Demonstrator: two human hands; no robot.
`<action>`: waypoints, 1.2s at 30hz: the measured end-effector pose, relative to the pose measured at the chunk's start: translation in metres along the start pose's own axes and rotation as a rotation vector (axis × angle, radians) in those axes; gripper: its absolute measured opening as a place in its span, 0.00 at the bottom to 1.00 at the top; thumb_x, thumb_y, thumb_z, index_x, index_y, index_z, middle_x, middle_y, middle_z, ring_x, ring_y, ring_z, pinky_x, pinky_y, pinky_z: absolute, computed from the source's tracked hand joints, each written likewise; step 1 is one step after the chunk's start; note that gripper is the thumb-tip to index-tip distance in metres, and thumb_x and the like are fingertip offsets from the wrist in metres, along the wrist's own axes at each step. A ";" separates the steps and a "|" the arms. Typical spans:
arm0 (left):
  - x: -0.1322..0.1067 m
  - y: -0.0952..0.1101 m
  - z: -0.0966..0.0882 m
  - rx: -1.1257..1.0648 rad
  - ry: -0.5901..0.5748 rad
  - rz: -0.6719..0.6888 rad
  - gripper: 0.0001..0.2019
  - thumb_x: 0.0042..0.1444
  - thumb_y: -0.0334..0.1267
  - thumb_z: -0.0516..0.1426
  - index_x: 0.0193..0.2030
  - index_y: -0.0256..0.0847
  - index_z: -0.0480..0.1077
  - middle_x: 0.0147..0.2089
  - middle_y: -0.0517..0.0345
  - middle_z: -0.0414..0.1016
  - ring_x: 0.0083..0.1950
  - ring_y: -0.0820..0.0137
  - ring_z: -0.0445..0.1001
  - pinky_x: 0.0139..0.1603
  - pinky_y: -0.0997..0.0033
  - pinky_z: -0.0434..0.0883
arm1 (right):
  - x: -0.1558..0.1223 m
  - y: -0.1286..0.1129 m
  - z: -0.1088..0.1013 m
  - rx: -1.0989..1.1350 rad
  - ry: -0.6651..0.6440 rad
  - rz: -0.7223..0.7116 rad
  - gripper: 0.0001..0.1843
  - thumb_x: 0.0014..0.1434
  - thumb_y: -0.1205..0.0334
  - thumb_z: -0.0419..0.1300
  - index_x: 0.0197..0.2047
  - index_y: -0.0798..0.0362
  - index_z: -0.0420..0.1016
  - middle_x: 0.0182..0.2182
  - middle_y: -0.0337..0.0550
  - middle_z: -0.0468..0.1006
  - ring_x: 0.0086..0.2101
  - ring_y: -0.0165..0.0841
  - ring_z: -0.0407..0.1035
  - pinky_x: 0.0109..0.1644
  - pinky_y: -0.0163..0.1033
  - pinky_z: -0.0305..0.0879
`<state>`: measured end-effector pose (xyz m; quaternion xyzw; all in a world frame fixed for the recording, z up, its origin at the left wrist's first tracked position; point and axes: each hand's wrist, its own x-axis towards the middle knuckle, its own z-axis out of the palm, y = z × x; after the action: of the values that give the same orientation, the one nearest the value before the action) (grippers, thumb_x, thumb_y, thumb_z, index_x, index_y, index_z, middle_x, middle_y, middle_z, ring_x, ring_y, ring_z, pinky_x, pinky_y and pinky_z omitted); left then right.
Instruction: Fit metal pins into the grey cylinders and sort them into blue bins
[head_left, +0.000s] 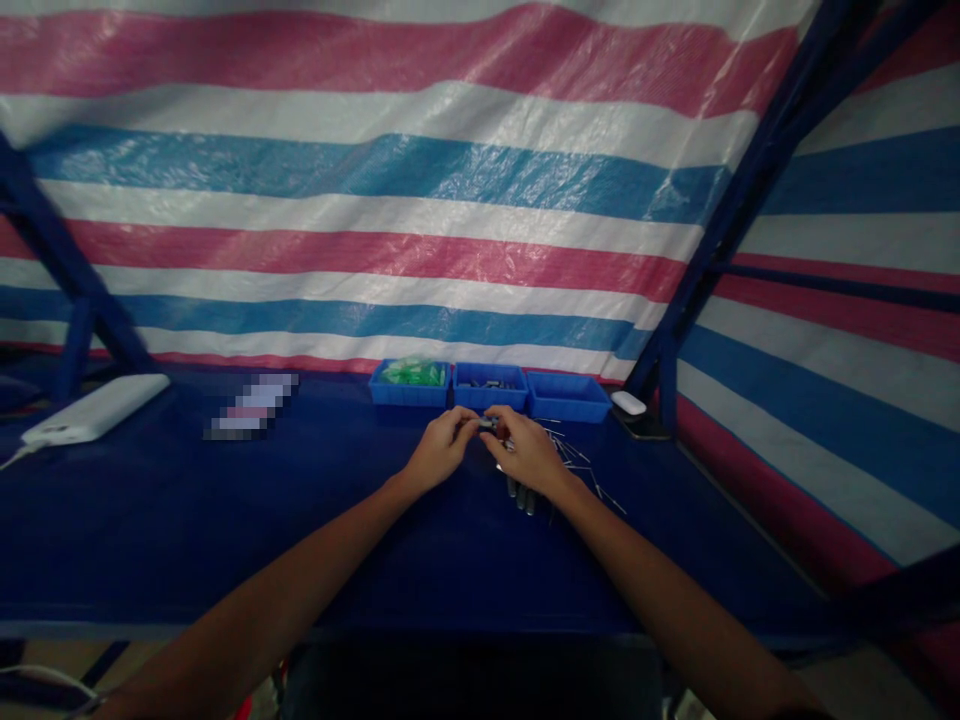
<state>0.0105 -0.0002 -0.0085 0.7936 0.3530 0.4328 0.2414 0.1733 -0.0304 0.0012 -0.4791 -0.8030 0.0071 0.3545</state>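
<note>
Metal piece (487, 423), held crosswise, left hand (441, 448), right hand (531, 455)

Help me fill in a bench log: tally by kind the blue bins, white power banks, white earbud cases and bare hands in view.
Blue plastic bins: 3
White power banks: 1
White earbud cases: 1
Bare hands: 2 (left hand, right hand)
Total: 7

Left hand (441, 447) and right hand (527, 452) hold a small silvery piece (487, 423) over a dark-blue table (337, 580); thin silvery rods (576, 467) lie alongside; three blue rectangular plastic bins (491, 398) stand behind.
</note>
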 end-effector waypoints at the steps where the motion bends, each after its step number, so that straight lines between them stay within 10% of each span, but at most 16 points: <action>1: 0.000 0.001 0.000 -0.001 -0.007 -0.008 0.11 0.59 0.40 0.47 0.34 0.38 0.66 0.32 0.58 0.71 0.34 0.72 0.69 0.37 0.72 0.64 | 0.000 0.000 0.000 -0.001 0.001 -0.025 0.11 0.57 0.61 0.53 0.44 0.52 0.65 0.33 0.42 0.73 0.32 0.32 0.67 0.37 0.35 0.60; 7: 0.000 0.006 -0.002 0.002 -0.081 -0.058 0.17 0.60 0.43 0.43 0.30 0.37 0.67 0.27 0.60 0.70 0.31 0.72 0.68 0.35 0.74 0.64 | 0.004 0.001 -0.003 -0.059 0.060 -0.110 0.08 0.59 0.62 0.49 0.37 0.54 0.68 0.31 0.44 0.71 0.33 0.33 0.65 0.39 0.36 0.60; 17: -0.008 0.005 0.004 0.408 -0.355 0.131 0.17 0.57 0.34 0.49 0.53 0.46 0.65 0.45 0.54 0.69 0.46 0.66 0.64 0.46 0.66 0.63 | 0.041 0.017 -0.033 -0.075 0.519 0.024 0.12 0.61 0.57 0.47 0.39 0.54 0.67 0.29 0.43 0.68 0.30 0.32 0.63 0.37 0.37 0.60; 26: -0.010 0.007 0.001 0.601 -0.375 0.077 0.16 0.58 0.39 0.48 0.54 0.53 0.62 0.51 0.54 0.65 0.52 0.60 0.60 0.45 0.59 0.62 | 0.058 0.044 0.000 -0.345 0.289 0.313 0.12 0.58 0.58 0.52 0.40 0.54 0.70 0.35 0.51 0.71 0.39 0.40 0.63 0.41 0.43 0.59; 33: -0.008 0.007 -0.001 0.639 -0.274 -0.039 0.13 0.54 0.47 0.53 0.42 0.42 0.66 0.43 0.53 0.70 0.48 0.59 0.63 0.46 0.56 0.59 | 0.010 0.090 -0.047 -0.516 0.412 0.466 0.21 0.58 0.54 0.47 0.50 0.58 0.64 0.42 0.55 0.69 0.45 0.46 0.60 0.47 0.49 0.56; 36: -0.008 0.005 0.001 0.656 -0.249 -0.046 0.10 0.55 0.44 0.52 0.40 0.42 0.67 0.43 0.52 0.70 0.46 0.60 0.64 0.45 0.56 0.58 | -0.034 0.125 -0.080 -0.572 0.424 0.746 0.30 0.55 0.47 0.48 0.55 0.59 0.58 0.46 0.59 0.65 0.49 0.51 0.57 0.47 0.54 0.55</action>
<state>0.0102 -0.0094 -0.0100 0.8674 0.4590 0.1906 0.0244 0.3246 -0.0150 -0.0021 -0.8016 -0.4578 -0.1841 0.3377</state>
